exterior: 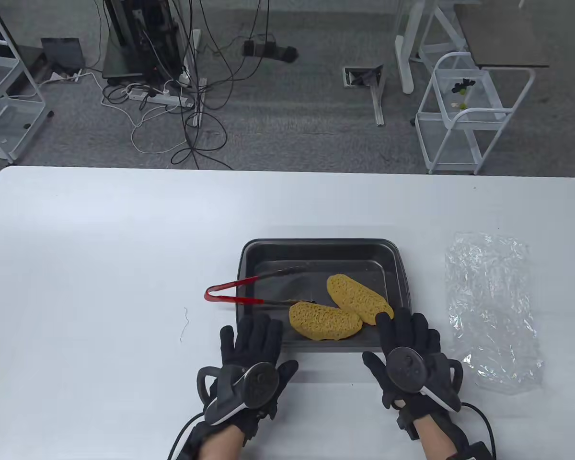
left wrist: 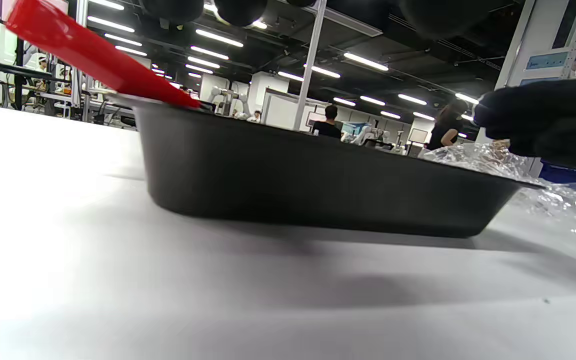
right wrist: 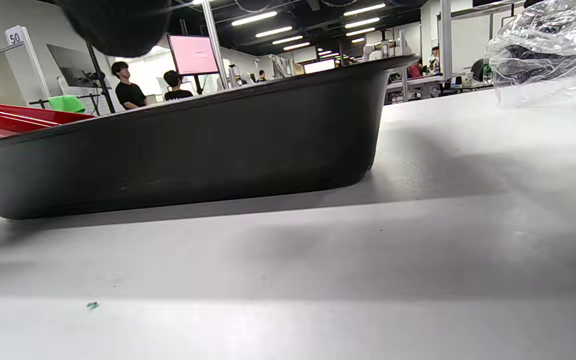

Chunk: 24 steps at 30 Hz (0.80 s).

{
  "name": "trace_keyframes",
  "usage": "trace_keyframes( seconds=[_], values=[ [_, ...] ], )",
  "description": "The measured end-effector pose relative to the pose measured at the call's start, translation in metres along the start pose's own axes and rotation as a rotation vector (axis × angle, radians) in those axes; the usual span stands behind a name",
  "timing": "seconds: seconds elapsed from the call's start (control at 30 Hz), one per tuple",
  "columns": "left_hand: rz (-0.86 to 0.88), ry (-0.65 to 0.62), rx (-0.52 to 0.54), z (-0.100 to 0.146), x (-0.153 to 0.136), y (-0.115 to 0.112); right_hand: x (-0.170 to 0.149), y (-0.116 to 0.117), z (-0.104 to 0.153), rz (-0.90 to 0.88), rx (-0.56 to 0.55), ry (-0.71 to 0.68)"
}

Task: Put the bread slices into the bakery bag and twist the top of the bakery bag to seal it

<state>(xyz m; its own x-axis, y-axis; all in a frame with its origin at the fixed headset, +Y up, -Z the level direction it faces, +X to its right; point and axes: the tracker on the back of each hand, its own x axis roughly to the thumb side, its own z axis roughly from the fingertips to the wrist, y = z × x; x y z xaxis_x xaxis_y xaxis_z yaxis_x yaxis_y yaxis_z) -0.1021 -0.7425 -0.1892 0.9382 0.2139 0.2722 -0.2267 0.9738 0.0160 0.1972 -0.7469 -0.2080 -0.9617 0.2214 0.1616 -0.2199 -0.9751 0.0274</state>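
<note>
Two yellow bread slices lie in a black tray [exterior: 273, 249]: one [exterior: 325, 321] at its near edge, the other [exterior: 359, 298] to the right of it. Red tongs [exterior: 230, 291] rest across the tray's left rim. A clear crumpled bakery bag [exterior: 491, 306] lies flat on the table right of the tray. My left hand [exterior: 257, 340] lies flat at the tray's near left corner, fingers straight over the rim. My right hand [exterior: 407, 335] lies flat at the near right corner, fingertips by the right slice. Both hold nothing. The wrist views show the tray's wall [left wrist: 293, 175] [right wrist: 193, 150] from table level.
The white table [exterior: 100, 249] has wide free room left of the tray and behind it. A thin thread [exterior: 185, 324] lies left of my left hand. Beyond the far edge are cables, a power strip and white wire carts on the floor.
</note>
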Motion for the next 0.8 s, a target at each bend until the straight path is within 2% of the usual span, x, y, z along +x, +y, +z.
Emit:
trace_keyframes(
  seconds=[0.27,0.8],
  values=[
    [0.018,-0.007,-0.015,-0.0003,-0.0005,-0.0002,-0.0002,0.0011,-0.0008,-0.003,0.027,0.006],
    [0.012,-0.002,0.009,0.0008,-0.0010,0.0021,-0.0001,-0.0038,0.0005,0.000,0.005,0.020]
  ],
)
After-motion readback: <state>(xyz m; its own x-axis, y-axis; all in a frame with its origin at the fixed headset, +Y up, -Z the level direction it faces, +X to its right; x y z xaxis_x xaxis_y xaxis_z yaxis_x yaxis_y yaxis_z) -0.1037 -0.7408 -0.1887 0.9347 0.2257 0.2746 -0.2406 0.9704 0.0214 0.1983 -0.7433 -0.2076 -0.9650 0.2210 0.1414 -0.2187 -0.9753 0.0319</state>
